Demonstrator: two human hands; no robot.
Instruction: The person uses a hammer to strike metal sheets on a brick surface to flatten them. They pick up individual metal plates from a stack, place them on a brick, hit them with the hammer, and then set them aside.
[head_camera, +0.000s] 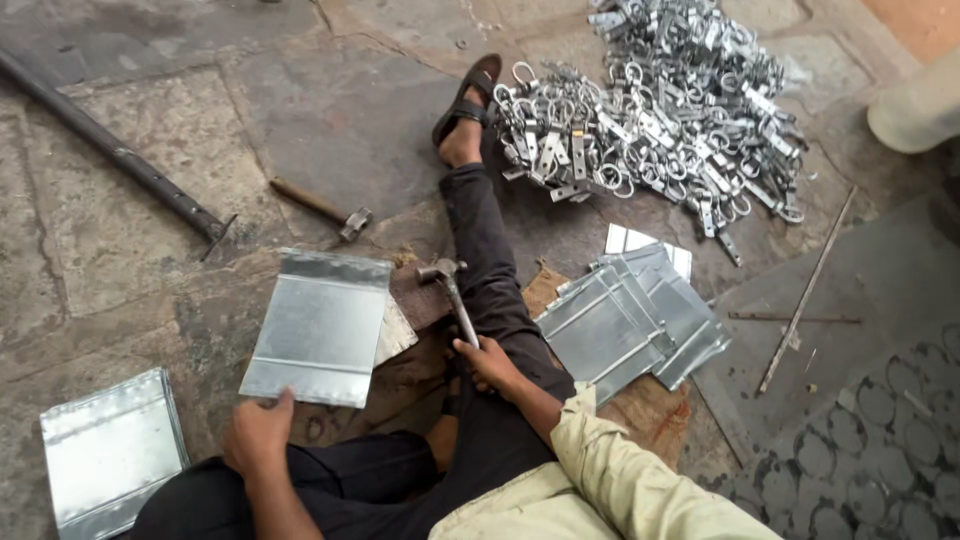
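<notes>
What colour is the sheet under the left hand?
Shiny silver-grey, bare metal, with folded edges; the sheet shows best in the head view, the left hand on its near edge.

The metal sheet (318, 328) is silvery grey, like the stack of sheets (630, 315) right of it. The pile of clasps (660, 100) shines bright silver. Black trousers (490, 270), a cream sleeve (640, 480), and grey-brown floor (120, 230) slabs left of the sheet.

bare floor (130, 240) left; clasp heap (660, 110) blocks far right
</notes>
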